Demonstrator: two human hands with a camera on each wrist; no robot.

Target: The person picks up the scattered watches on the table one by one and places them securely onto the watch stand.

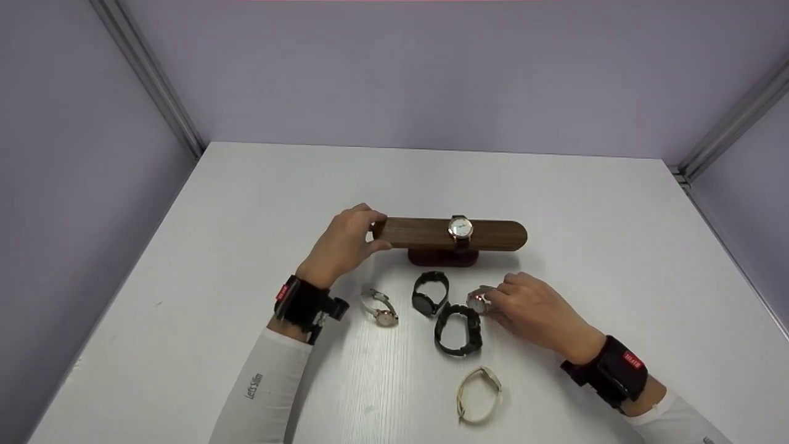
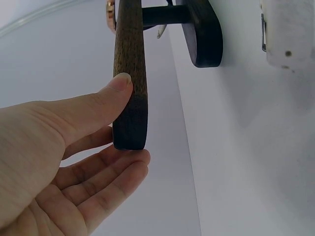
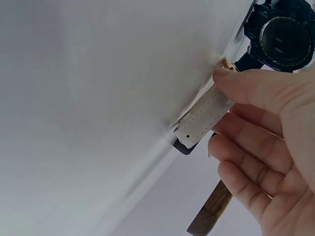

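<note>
**Five watches and one wooden display stand, itemised by place relative to the stand**

Item 1. Wooden watch stand: a long walnut-coloured bar on a darker base, set on the white table. Its left end is pinched by the left hand, thumb on the front face and fingers curled round the tip, as confirmed in the left wrist view.

Item 2. Mounted watch: a pale dial with a gold-toned case, strapped round the bar just right of its middle.

Item 3. Pale-strapped watch: found in front of the stand, right of centre. It is pinched by the right hand, thumb on the whitish stitched strap; whether it is lifted off the table cannot be told.

Item 4. Small black watch: just in front of the base.

Item 5. Large black watch: nearer the person, touching or nearly touching item 3.

Item 6. Rose-gold watch: in front of the stand's left half.

Item 7. Cream bangle watch: farthest from the stand.

Risks noted: the stand could be tipped or swung if the left grip is loosened while the bar is loaded off-centre; item 5 could be dragged along with item 3; the strap could slip from a thumb-only hold.
</note>
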